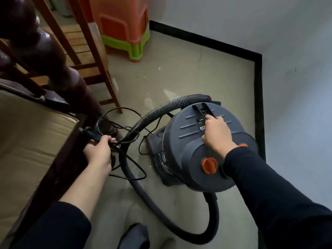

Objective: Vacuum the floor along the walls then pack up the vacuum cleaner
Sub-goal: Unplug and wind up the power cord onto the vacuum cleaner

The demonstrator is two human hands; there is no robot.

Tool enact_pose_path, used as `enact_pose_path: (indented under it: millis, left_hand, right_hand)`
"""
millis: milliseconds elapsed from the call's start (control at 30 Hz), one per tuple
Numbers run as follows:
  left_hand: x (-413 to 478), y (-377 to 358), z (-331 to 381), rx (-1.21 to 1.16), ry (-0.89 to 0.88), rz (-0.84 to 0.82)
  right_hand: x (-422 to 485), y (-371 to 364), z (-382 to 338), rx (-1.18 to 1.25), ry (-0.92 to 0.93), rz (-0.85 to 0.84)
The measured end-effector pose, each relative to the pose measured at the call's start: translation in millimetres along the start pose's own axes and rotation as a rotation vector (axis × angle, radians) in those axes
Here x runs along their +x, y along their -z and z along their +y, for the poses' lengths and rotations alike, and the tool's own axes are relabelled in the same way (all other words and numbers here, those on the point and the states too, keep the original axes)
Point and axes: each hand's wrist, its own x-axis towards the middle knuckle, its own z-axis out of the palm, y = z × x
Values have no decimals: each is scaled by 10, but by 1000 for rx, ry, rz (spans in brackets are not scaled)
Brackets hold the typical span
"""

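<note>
Vacuum cleaner on floor right of centre, near wall corner. Right hand on its top, fingers curled round black carry handle. Left hand at left, fingers wrapped round bundled black cord, just beside hose.

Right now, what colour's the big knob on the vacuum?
Orange; the knob shows best in head view.

Dim room, soft shadows, wide-angle bending at edges, slight blur.
</note>
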Motion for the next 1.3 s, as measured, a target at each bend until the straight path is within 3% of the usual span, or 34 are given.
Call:
enact_pose_path:
  millis: [300,500,800,933,1000,1100,1200,1300]
  left_hand:
    - [-109,43,-224,135,-8,-54]
    - [-312,-98,-268,287,-61,-237]
    - [-737,-364,55,422,-432,-502]
    - [-825,-324,412,445,-535,-669]
    - [-895,-287,628,470,-596,-758]
    - [-957,-255,936,420,-654,-805]
    - [-986,-224,1116,410,-697,-860]
    - [-1040,-196,1148,467,-712,-962]
  right_hand:
    - [-568,-274,576,12,47,6]
    - [-988,-413,921,73,0,-33]
    - [-1374,-356,1129,-55,-214,-157]
    - [-1221,-111,753,507,-372,98]
    - [-1032,4,511,723,-336,48]
    - [-763,33,208,854,-210,-157]
    - [-578,-37,-52,855,-31,-334]
    - [-404,-159,-322,778,161,-401]
